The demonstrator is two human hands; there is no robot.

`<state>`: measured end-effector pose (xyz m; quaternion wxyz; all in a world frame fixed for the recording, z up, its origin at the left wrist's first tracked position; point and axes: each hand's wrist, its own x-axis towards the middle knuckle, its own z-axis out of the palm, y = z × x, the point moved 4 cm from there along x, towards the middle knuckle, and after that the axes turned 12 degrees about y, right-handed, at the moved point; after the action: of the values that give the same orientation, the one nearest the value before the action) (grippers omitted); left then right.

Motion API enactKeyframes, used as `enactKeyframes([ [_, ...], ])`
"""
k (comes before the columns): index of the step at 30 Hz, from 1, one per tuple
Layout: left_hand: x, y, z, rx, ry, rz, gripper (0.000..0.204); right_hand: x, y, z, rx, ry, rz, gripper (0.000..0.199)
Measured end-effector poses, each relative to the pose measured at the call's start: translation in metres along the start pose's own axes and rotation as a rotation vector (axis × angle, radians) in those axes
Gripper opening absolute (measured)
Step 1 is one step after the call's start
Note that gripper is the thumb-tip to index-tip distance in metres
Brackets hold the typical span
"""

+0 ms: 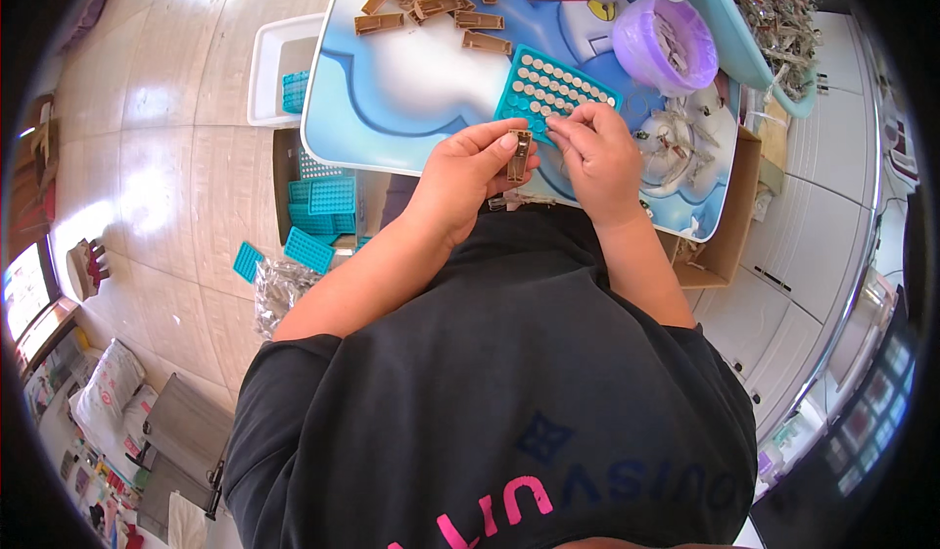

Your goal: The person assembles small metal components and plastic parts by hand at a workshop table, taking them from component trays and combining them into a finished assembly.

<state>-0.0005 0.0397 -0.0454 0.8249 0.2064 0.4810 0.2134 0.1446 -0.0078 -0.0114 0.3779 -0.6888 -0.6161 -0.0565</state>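
Note:
My left hand point(448, 185) holds a small brown plastic casing point(520, 154) upright between thumb and fingers, its hollow side with small inner parts showing. Just right of it, my right hand point(605, 165) has thumb and forefinger pinched together at the near edge of a teal tray point(516, 106). Whatever lies between those fingertips is too small to make out. Rows of small round pale discs point(554, 84) sit in the tray's pockets, while the pockets nearest my hands show bare teal. More brown casings point(431, 5) lie in a loose heap on the far left of the table.
A purple bucket point(634, 42) with a clear liner stands beyond the tray. Past it, a pale teal basin point(720, 25) is heaped with tangled pieces. Small wired parts point(676, 147) lie right of my right hand. Lower left, a cardboard box point(286, 191) holds teal trays.

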Motion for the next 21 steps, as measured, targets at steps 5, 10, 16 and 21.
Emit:
enactKeyframes([
  [5,0.001,0.001,0.001,-0.03,-0.018,-0.015,0.029,0.001,-0.001,0.001,0.023,0.005,-0.033,0.013],
  [10,0.001,0.001,0.002,-0.023,-0.007,-0.02,0.029,0.01,-0.015,-0.006,0.197,0.075,0.075,0.013],
  [16,0.003,-0.003,0.0,-0.007,0.003,-0.005,0.029,0.007,-0.023,0.001,0.243,-0.003,0.007,0.013],
  [21,0.002,-0.003,0.0,0.011,0.015,-0.007,0.028,0.005,-0.026,0.0,0.242,-0.035,-0.052,0.013],
])
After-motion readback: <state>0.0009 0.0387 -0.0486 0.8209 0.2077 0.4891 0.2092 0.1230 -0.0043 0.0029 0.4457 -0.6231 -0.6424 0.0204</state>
